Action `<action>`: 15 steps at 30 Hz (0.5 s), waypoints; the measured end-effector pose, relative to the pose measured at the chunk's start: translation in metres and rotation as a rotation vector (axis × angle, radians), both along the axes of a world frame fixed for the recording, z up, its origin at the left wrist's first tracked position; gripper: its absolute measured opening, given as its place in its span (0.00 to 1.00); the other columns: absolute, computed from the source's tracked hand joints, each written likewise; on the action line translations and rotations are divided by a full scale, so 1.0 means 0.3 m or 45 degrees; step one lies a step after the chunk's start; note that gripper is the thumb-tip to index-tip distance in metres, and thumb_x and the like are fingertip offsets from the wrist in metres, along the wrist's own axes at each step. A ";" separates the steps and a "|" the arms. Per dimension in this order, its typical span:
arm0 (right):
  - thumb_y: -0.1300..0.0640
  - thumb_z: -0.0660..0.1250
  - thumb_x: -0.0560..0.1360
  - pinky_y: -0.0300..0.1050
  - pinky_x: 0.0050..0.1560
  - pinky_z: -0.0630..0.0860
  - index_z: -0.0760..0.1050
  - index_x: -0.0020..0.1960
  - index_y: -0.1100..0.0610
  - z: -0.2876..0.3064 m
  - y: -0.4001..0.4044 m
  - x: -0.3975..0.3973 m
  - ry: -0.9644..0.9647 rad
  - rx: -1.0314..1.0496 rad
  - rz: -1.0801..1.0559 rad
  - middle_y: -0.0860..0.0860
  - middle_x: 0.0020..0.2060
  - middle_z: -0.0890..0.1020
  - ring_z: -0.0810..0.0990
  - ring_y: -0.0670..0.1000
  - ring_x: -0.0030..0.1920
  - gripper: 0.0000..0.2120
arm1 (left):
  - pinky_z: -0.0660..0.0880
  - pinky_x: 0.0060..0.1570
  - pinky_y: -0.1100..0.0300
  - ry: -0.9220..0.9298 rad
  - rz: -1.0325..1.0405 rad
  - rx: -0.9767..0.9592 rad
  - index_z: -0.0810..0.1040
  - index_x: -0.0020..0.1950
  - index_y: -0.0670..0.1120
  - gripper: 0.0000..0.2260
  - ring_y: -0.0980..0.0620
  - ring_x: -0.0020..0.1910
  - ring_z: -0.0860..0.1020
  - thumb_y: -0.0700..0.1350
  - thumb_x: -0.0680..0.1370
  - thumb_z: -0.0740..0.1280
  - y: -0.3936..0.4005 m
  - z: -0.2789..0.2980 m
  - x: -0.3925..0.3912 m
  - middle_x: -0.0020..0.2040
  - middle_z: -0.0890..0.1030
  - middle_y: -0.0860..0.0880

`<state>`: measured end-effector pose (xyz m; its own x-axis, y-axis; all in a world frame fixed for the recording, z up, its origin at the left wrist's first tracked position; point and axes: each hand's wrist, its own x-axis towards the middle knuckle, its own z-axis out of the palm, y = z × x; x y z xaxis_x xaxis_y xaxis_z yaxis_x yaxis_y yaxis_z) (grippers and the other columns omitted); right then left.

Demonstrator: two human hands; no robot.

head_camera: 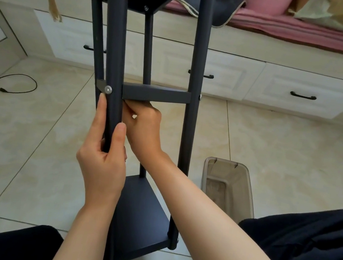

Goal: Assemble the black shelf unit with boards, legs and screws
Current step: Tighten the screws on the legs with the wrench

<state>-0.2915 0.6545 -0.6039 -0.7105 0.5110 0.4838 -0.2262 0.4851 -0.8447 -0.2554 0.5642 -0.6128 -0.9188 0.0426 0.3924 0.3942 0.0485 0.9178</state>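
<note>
The black shelf unit stands upright on the floor between my knees, with round black legs and three boards. My left hand [102,158] grips the near left leg [114,41] just below the middle board [155,94]. A silver screw [108,89] sits in that leg at the board's corner. My right hand [142,126] reaches behind that leg under the middle board, fingers curled at the corner; what they hold is hidden. The bottom board [144,215] lies below, and the near right leg [188,132] has a screw [200,96] at the middle board.
A translucent plastic bin [228,181] stands on the tile floor to the right. White drawers [302,92] with black handles run along the back under a pink cushioned bench. A black cable [19,85] lies at the left. My dark-clothed knees fill the lower corners.
</note>
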 end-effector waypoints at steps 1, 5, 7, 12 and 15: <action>0.66 0.68 0.78 0.42 0.44 0.77 0.82 0.45 0.68 -0.001 -0.002 -0.008 0.000 -0.020 0.002 0.59 0.38 0.84 0.78 0.50 0.40 0.06 | 0.74 0.32 0.53 0.006 0.005 -0.004 0.66 0.75 0.65 0.23 0.41 0.29 0.70 0.46 0.82 0.63 -0.001 -0.001 -0.001 0.39 0.78 0.69; 0.65 0.67 0.78 0.42 0.47 0.78 0.82 0.47 0.67 -0.002 -0.012 -0.023 -0.023 -0.072 0.033 0.59 0.41 0.84 0.82 0.55 0.43 0.06 | 0.74 0.32 0.57 0.014 0.012 -0.002 0.66 0.76 0.63 0.23 0.46 0.28 0.70 0.45 0.83 0.63 -0.004 -0.007 -0.011 0.40 0.79 0.69; 0.65 0.66 0.79 0.46 0.46 0.79 0.82 0.47 0.67 -0.001 -0.014 -0.016 -0.037 -0.042 0.045 0.59 0.40 0.84 0.82 0.56 0.43 0.07 | 0.74 0.32 0.56 0.006 0.016 0.009 0.66 0.76 0.62 0.23 0.45 0.29 0.69 0.45 0.83 0.63 -0.004 -0.006 -0.012 0.39 0.78 0.67; 0.62 0.64 0.81 0.40 0.39 0.75 0.80 0.45 0.65 -0.002 0.015 0.042 -0.190 0.046 0.154 0.53 0.35 0.82 0.77 0.50 0.35 0.10 | 0.74 0.33 0.50 -0.017 0.002 0.000 0.66 0.74 0.66 0.23 0.41 0.30 0.69 0.47 0.83 0.63 0.001 0.006 -0.001 0.37 0.78 0.66; 0.60 0.60 0.83 0.29 0.40 0.68 0.80 0.50 0.64 0.008 0.045 0.087 -0.423 0.034 0.238 0.45 0.36 0.78 0.74 0.43 0.36 0.12 | 0.74 0.33 0.53 -0.008 0.000 -0.022 0.65 0.74 0.67 0.23 0.43 0.29 0.70 0.47 0.83 0.63 0.003 0.008 0.005 0.37 0.78 0.67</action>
<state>-0.2653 0.6681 -0.6016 -0.9105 0.3482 0.2229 -0.0289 0.4844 -0.8744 -0.2539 0.5652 -0.6105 -0.9212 0.0491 0.3860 0.3886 0.0641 0.9192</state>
